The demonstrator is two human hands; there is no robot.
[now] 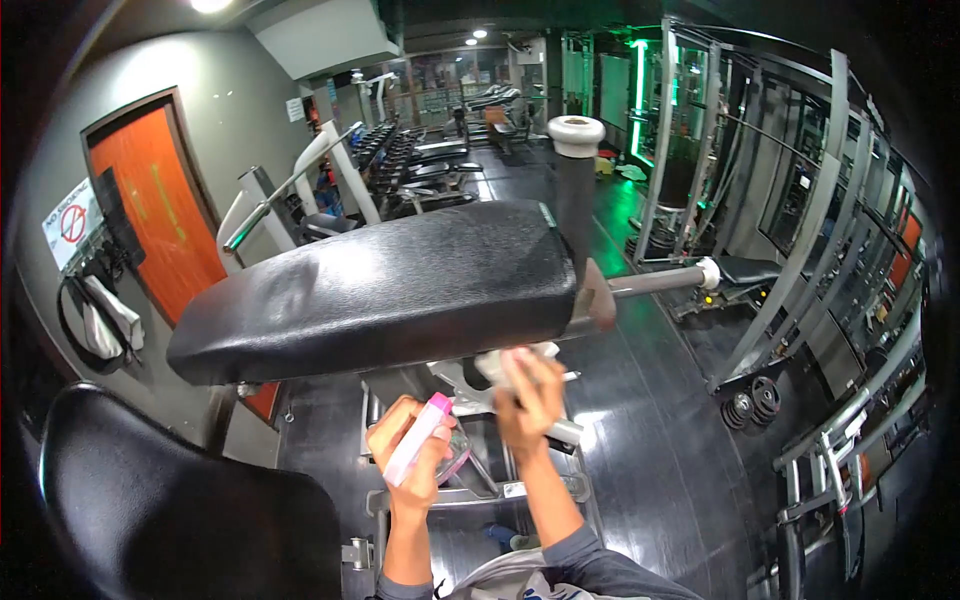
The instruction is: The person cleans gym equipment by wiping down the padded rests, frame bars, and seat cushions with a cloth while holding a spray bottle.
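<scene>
In my left hand [408, 448] is a spray bottle [420, 438] with a pink and white trigger head and a see-through body, the fingers wrapped round it. My right hand [530, 400], a little smeared by motion, presses a pale cloth [497, 368] near the underside of a black padded bench [390, 270], by its right end. Whether the cloth touches the pad or the metal frame below it, I cannot tell. Beside that end stands an upright dark post [574, 190] with a white round cap, and a metal bar [660, 281] sticks out to the right.
A black seat pad [190, 510] fills the lower left. Weight plates [765, 398] lie on the floor at right, near a tall rack [800, 230]. An orange door [155, 200] and hanging bags [100, 318] are at left. Dumbbell racks [385, 150] stand behind.
</scene>
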